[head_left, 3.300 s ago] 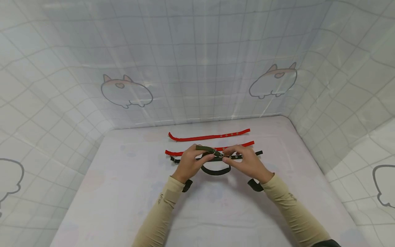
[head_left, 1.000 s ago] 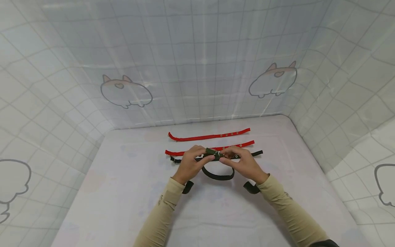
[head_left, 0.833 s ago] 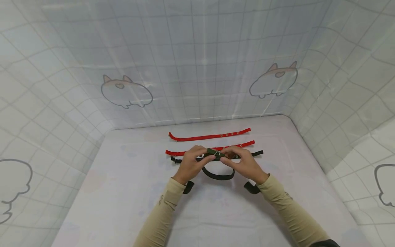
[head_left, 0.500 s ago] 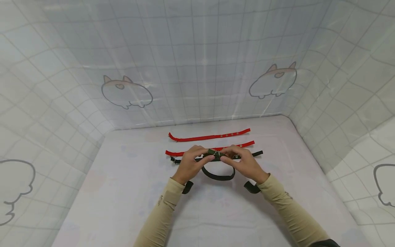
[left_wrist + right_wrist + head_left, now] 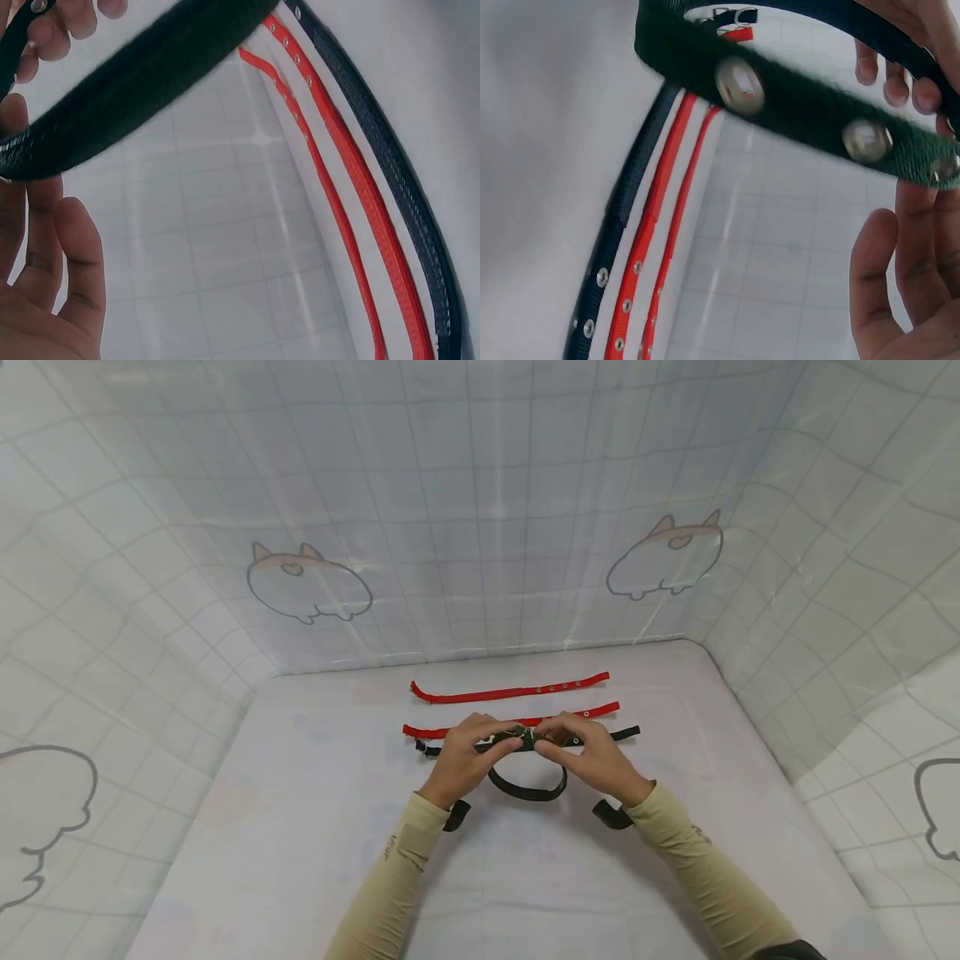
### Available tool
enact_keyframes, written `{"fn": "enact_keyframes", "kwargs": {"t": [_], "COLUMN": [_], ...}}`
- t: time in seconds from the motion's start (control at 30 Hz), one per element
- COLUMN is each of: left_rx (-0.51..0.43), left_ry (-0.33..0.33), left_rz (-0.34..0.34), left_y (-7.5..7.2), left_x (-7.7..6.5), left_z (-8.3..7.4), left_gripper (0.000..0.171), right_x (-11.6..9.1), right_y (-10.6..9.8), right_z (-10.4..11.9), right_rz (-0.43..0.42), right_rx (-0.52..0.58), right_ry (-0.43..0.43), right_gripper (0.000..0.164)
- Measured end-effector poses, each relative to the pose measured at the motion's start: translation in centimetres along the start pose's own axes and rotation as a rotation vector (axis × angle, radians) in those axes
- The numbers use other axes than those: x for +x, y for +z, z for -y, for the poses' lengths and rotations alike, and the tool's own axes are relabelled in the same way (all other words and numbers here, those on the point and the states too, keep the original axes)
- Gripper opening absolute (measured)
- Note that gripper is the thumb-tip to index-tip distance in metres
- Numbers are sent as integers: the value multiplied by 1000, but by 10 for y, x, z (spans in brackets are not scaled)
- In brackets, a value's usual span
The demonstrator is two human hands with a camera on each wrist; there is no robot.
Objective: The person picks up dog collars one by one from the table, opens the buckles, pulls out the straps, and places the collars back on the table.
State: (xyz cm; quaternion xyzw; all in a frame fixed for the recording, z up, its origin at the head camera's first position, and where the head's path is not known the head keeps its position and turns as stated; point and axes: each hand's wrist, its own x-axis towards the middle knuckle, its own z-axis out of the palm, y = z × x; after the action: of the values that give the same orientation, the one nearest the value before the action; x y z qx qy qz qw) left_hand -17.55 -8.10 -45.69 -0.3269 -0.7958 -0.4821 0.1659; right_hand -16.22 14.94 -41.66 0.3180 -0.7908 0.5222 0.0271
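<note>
A dark green collar (image 5: 528,792) with metal eyelets is bent into a loop and held above the table. In the head view, my left hand (image 5: 467,758) pinches it on the left of the buckle (image 5: 528,735), and my right hand (image 5: 596,758) pinches it on the right. Fingers partly cover the buckle and the strap's end. The left wrist view has the collar's band (image 5: 142,90) crossing close to the camera. Large round eyelets show on the collar (image 5: 802,124) in the right wrist view.
Beyond the hands lie two red collars, the far one (image 5: 487,696) and a nearer one (image 5: 427,732), and a black collar (image 5: 626,732), stretched out roughly parallel on the white table (image 5: 300,827). Gridded white sheeting (image 5: 487,527) rises behind and at both sides.
The strap's free end, which stuck out over my left fingers, has drawn in and is now mostly hidden. My right hand has shifted slightly left, and the loop hangs a little lower.
</note>
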Motion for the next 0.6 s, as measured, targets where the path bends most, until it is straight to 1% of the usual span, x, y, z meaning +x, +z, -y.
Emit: {"fn": "enact_keyframes", "kwargs": {"t": [0.13,0.3,0.37,0.5,0.6], "left_rx": [2,15,12,10,16], "left_ry": [21,8,5,14,12], "left_rz": [14,-5,0,22,21], "left_y": [2,2,2,3,3], "left_x": [0,-1,-1,-1,-1], "left_z": [1,2,2,1,1], "left_gripper": [28,29,29,29,29], "right_x": [-1,-2,-3,-4,-4], "right_y": [0,-1,0,0,0], "right_z": [-2,-2,-2,-1,-2], "right_rz": [5,19,21,9,5], "right_rx": [-1,-9,-16,-23,-16], "right_ry": [3,-33,-36,-17,-3], "right_gripper": [21,23,24,23,23]}}
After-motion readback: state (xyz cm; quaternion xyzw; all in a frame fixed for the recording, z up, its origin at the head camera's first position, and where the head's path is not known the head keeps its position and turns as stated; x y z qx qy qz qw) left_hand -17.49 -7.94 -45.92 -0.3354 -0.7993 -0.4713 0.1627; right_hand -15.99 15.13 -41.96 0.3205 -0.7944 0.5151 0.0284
